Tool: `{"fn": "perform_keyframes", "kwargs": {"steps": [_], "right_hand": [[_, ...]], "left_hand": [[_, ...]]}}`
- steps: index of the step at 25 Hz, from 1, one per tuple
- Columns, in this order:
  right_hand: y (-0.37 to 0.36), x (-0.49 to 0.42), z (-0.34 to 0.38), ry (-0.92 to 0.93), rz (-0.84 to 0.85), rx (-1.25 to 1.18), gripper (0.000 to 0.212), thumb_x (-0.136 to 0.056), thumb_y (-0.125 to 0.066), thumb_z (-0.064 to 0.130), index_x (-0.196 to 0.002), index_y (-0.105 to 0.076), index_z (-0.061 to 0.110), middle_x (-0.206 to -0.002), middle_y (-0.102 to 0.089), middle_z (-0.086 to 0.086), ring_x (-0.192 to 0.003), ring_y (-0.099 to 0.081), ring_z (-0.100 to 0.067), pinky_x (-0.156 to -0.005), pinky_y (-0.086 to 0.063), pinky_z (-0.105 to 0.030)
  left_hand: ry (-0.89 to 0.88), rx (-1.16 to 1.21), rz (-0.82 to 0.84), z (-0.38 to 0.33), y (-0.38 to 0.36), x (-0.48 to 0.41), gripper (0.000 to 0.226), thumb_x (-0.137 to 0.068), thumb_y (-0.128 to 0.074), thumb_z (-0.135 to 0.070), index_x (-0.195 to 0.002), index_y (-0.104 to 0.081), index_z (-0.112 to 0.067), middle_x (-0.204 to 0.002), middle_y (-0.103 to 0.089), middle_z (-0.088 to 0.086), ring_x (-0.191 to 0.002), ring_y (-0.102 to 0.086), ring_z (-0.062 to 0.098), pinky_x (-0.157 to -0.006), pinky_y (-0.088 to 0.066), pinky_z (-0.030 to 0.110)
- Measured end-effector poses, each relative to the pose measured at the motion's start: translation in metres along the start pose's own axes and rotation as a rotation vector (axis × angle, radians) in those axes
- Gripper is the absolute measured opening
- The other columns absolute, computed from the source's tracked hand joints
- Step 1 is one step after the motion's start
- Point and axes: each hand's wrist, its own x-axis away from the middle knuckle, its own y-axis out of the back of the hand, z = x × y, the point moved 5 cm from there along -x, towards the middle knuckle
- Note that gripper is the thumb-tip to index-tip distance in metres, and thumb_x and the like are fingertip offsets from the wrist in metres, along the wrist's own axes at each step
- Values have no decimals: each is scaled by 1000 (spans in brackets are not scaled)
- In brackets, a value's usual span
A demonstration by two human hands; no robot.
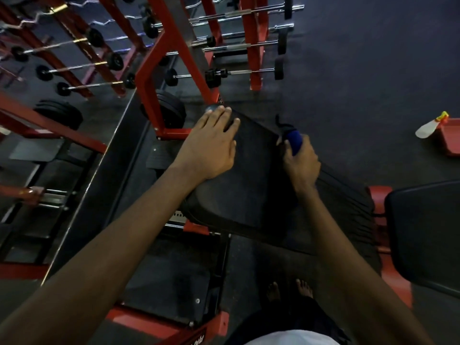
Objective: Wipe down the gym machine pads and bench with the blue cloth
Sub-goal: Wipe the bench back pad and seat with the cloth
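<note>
Gripping the blue cloth at the pad edge

Bunched inside the curled fingers of the right hand, sticking out above the thumb, over the pad's right side. Resting the left hand flat on the pad, fingers slightly apart

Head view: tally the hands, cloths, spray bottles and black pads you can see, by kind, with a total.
Hands: 2 (left hand, right hand)
Cloths: 1 (blue cloth)
Spray bottles: 1 (spray bottle)
Black pads: 2 (centre pad, right pad)
Total: 6
</note>
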Motion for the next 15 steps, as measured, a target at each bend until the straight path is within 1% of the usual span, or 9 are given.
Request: {"fn": "perform_keyframes", "kwargs": {"steps": [2, 4, 6, 7, 8, 10, 11, 13, 15], "right_hand": [[-2, 35, 40, 193, 67, -43, 35, -99, -54, 42, -129, -52, 24, -127, -65, -5, -108, -65, -32, -86, -53, -46], [-2, 80, 55, 347, 118, -100, 42, -98, -59, 36, -137, -47, 29, -140, -58, 1, -114, -64, -24, -88, -54, -43], [4, 96, 33, 370, 96, -105, 53, -94, -64, 27, -142, -44, 34, -149, -51, 8, -122, -60, -18, -89, -52, -37], [7, 88, 15, 316, 73, -89, 54, -93, -64, 25, -143, -45, 34, -148, -52, 8, -124, -59, -18, -90, -51, -36], [8, 73, -6, 221, 41, -51, 52, -93, -63, 27, -142, -47, 33, -145, -55, 6, -122, -59, -22, -89, -50, -37], [11, 44, -47, 27, -8, 27, 43, -96, -60, 35, -137, -51, 29, -134, -62, -3, -115, -62, -33, -85, -49, -41], [12, 33, -61, -40, -18, 39, 40, -97, -58, 37, -135, -52, 26, -129, -64, -8, -111, -63, -36, -83, -48, -42], [12, 16, -72, -143, -37, 26, 35, -98, -56, 39, -128, -52, 20, -120, -66, -12, -106, -64, -39, -81, -47, -42], [12, 16, -56, -174, -52, 6, 34, -98, -56, 41, -125, -53, 21, -120, -67, -11, -107, -64, -38, -85, -49, -44]], "left_hand": [[-7, 0, 30, -2, 1, -6, 57, -99, -39, -32, -150, -40, -7, -157, -34, 23, -148, -27, 35, -122, -19, 47], [-27, 10, 51, -5, 3, -17, 54, -95, -45, -32, -142, -48, -5, -149, -42, 25, -142, -35, 38, -118, -25, 47], [-32, 28, 51, -6, 5, -27, 48, -93, -48, -31, -134, -53, -7, -139, -49, 22, -136, -41, 36, -115, -30, 46], [-22, 43, 45, -6, 5, -29, 45, -93, -48, -31, -132, -54, -7, -137, -51, 20, -134, -43, 35, -114, -32, 45], [-9, 59, 36, -5, 4, -29, 43, -94, -48, -30, -131, -54, -7, -135, -52, 18, -133, -44, 33, -113, -33, 45], [3, 72, 9, -4, 1, -29, 42, -95, -47, -30, -131, -54, -8, -135, -52, 17, -133, -45, 32, -114, -34, 46], [2, 70, -3, -5, 1, -28, 43, -95, -48, -29, -131, -54, -8, -135, -52, 16, -133, -45, 31, -114, -34, 46], [1, 72, -21, -6, 1, -29, 43, -94, -48, -29, -131, -54, -8, -136, -52, 16, -132, -44, 32, -113, -33, 45], [3, 86, -14, -5, 1, -30, 43, -94, -47, -28, -131, -54, -8, -137, -51, 17, -133, -44, 33, -114, -34, 46]]}}
